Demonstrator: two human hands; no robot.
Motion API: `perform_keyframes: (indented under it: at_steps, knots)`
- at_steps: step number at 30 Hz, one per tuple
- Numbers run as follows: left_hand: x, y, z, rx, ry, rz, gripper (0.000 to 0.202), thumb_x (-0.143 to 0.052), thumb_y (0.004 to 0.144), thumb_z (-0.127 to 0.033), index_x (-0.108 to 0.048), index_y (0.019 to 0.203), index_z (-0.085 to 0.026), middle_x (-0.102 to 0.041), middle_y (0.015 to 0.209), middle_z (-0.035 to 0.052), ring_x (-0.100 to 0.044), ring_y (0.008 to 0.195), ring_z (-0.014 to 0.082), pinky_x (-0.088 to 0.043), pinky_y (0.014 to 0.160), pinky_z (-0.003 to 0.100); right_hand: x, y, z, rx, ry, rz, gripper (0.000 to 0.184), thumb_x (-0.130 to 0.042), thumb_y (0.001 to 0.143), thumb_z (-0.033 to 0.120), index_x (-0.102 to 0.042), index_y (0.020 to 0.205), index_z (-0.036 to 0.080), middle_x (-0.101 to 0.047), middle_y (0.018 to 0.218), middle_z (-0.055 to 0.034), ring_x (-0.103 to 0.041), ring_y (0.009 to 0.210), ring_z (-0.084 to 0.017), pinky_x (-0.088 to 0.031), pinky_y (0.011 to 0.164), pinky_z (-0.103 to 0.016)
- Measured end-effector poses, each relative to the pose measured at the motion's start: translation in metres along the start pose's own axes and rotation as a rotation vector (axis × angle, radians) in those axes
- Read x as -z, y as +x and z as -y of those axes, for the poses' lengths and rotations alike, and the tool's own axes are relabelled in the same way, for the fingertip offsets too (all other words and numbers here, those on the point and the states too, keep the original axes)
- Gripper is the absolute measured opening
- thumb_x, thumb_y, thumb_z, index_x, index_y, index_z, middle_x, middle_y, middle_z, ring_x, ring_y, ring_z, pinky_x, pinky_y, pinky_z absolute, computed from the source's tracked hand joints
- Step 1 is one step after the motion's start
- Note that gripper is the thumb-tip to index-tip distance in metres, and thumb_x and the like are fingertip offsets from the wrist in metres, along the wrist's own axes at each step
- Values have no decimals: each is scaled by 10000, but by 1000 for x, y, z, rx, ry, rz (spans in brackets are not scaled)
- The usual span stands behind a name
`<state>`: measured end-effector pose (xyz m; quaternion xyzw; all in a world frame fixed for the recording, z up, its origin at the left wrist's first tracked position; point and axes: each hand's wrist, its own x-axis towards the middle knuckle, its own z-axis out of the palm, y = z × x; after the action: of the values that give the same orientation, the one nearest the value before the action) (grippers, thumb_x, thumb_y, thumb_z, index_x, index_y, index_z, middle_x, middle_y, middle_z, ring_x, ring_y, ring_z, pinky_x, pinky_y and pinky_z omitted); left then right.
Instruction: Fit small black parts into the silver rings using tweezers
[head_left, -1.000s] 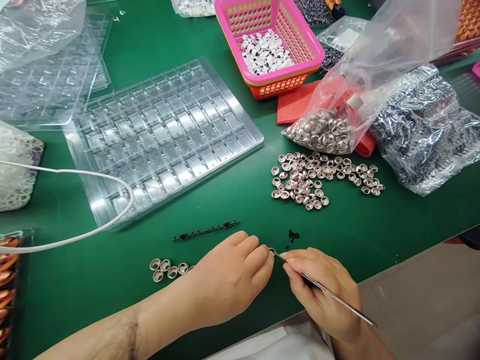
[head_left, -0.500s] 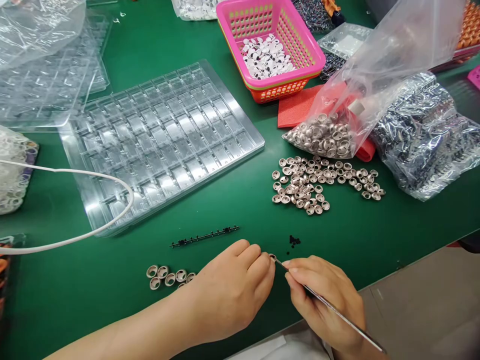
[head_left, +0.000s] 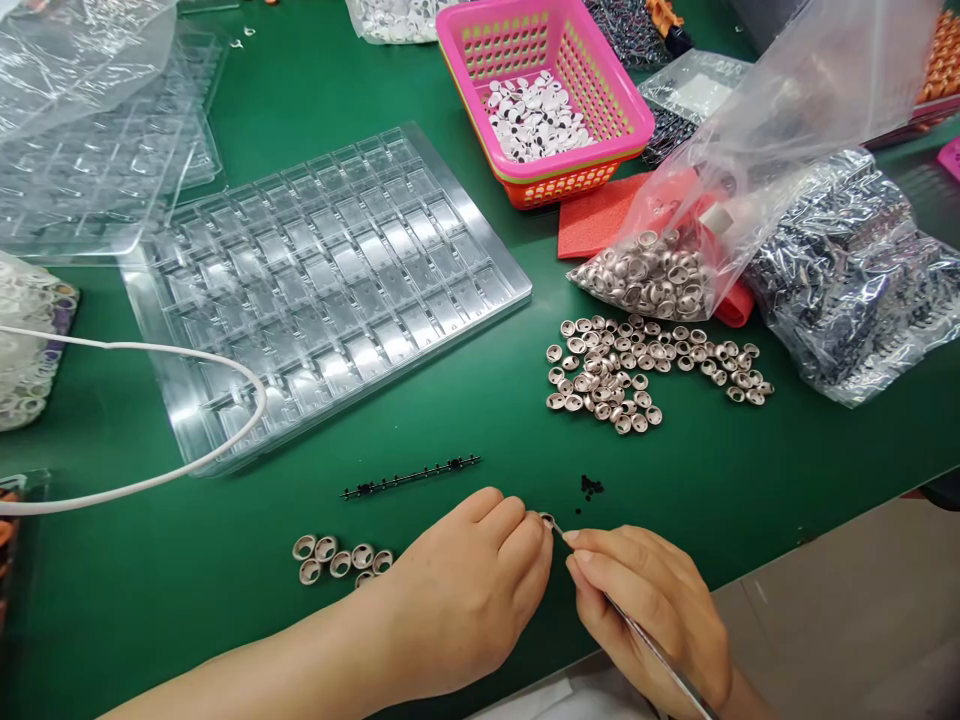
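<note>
grip, right hand (head_left: 649,608): fingers closed around the shaft of a thin metal tool (head_left: 664,660). grip, left hand (head_left: 472,590): closed, back of the hand upward; a silver ring (head_left: 547,520) is held at its fingertips, the exact finger contact being hidden. ring location: on the person's side of the clear tray (head_left: 463,203), off the tray's right near corner. the tool tip is at the ring; whether it sits inside or against the rim cannot be told.

change: over the past second the tool's free end has swung inward, so the shaft slants more steeply in view, while the tip has stayed at the ring. the left grip keeps its pose. judgement: this appears to be a change of working angle on the same ring.

surroundings, referenced to the tray: black bits (head_left: 589,487) lie off its right near corner, near the ring; a black strip (head_left: 409,478) lies off its near edge; loose rings (head_left: 340,563) lie closer to the person; a ring pile (head_left: 600,365) lies to its right. these rest on the green counter (head_left: 465,400).
</note>
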<state>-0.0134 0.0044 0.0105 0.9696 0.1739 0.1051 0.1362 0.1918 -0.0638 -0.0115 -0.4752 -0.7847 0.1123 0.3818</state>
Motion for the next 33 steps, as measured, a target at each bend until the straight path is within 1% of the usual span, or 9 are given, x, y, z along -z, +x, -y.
perform_keyframes:
  at_steps: [8,13,18,21,25,27,29,31,33]
  knots:
    - [-2,0,-2,-1,-11,1,254,-420,910,-56,-667,969,-58,-614,782,95,-515,665,216,-418,563,363,0,-1,0,20,-10,5,261,-643,838,31,-632,1077,135,-788,913,-103,-757,765,-181,-646,687,-297]
    - [-3,-1,-3,5,-5,0,287,-388,928,-62,-667,999,-62,-638,814,112,-517,682,213,-452,592,360,1,-1,1,9,-3,20,280,-633,844,36,-626,1096,159,-790,900,-79,-760,751,-179,-646,668,-284]
    - [-4,-1,-1,-15,-19,26,261,-436,909,-90,-669,1021,-59,-655,856,116,-542,713,220,-487,629,365,0,-1,0,7,-13,19,277,-639,852,52,-623,1100,173,-790,923,-76,-759,765,-177,-648,692,-300]
    - [-5,-1,-1,-9,-6,5,230,-456,909,-92,-670,989,-64,-641,824,106,-543,701,217,-487,624,357,2,0,0,-64,42,-2,266,-634,850,41,-625,1073,186,-785,920,-64,-759,773,-166,-645,710,-288]
    - [-6,-1,-1,0,13,-32,238,-459,910,-77,-664,1024,-36,-637,806,107,-536,690,216,-489,610,350,3,-4,-1,-270,206,-103,297,-648,821,10,-636,1049,200,-773,938,-55,-757,826,-177,-649,730,-299]
    - [-5,-1,-1,-4,14,-31,250,-463,908,-74,-651,1061,-15,-640,814,111,-534,693,219,-492,611,354,1,-7,-1,-343,266,-159,324,-659,809,1,-648,1052,214,-770,939,-47,-755,842,-189,-654,722,-315]
    - [-6,-2,-1,4,5,-15,247,-466,916,-76,-637,1083,-13,-637,820,108,-532,698,219,-491,615,359,-1,-9,0,-377,307,-204,338,-665,803,-5,-660,1054,221,-767,936,-43,-752,844,-193,-658,719,-323]
    - [-7,-3,-1,41,-26,-12,222,-472,934,-80,-630,1082,-34,-639,837,102,-537,711,215,-489,631,361,-3,-9,1,-396,332,-245,341,-670,801,-10,-668,1053,220,-763,931,-40,-748,843,-191,-660,720,-322]
    - [-8,-4,0,99,-78,-41,192,-481,950,-80,-629,1072,-62,-644,850,91,-545,721,207,-485,649,355,-4,-8,2,-413,355,-266,335,-670,802,-14,-671,1046,216,-761,929,-39,-746,844,-188,-660,705,-307]
